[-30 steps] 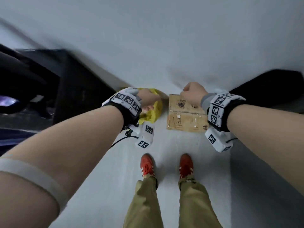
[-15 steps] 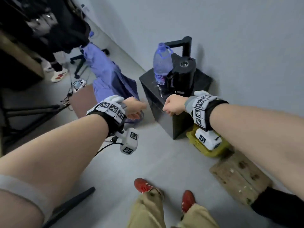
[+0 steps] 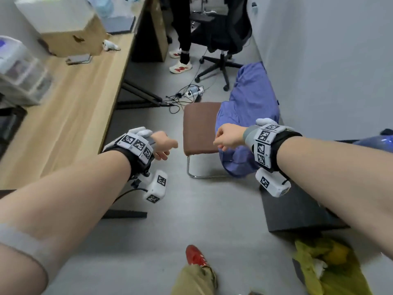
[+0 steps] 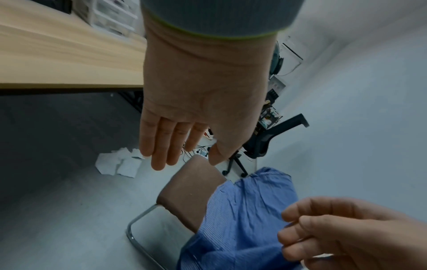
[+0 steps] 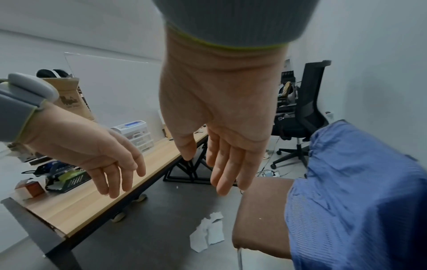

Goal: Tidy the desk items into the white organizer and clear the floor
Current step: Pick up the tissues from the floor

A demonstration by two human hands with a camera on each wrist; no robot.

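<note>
My left hand [image 3: 164,145] and right hand [image 3: 225,137] hover empty at waist height above the grey floor, fingers relaxed. The left hand's fingers [image 4: 161,146] hang straight; so do the right hand's fingers [image 5: 228,168]. Torn white paper [image 4: 120,164] lies on the floor beside the brown stool [image 3: 200,128], also seen as white paper [image 5: 208,232] in the right wrist view. A blue garment [image 3: 251,116] drapes over the stool's right side. The white drawer organizer [image 3: 19,69] stands on the wooden desk [image 3: 70,116] at the left.
A cardboard box [image 3: 72,33] and small items sit on the desk. Beyond the stool are a power strip with tangled cables [image 3: 191,92], a black office chair [image 3: 223,39] and another person's legs [image 3: 182,50]. A black cabinet [image 3: 297,211] and yellow bag [image 3: 327,271] lie at my right.
The head view has swung left, from the wall with the cardboard and yellow bag to the desk and stool. Both hands stayed empty and their fingers loosened.
</note>
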